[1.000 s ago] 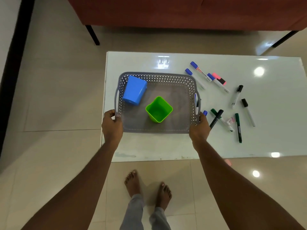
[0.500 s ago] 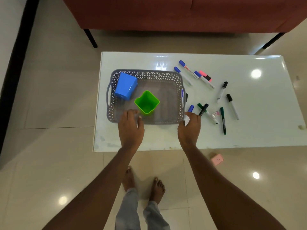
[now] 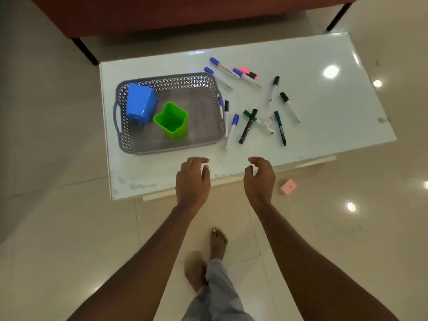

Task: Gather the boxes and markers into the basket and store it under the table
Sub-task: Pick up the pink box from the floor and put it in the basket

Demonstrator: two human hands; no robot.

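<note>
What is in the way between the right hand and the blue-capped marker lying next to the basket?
Nothing visible. Only bare white glass tabletop lies between the open right hand and the blue-capped white marker, which lies just right of the grey plastic basket. The black marker lies further right, off that path.

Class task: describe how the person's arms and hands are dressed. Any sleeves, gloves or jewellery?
Both forearms are bare, with no sleeves in view. The left hand and right hand wear no gloves, and no rings, watch or bracelets are visible. Only light grey trousers show below.
</note>
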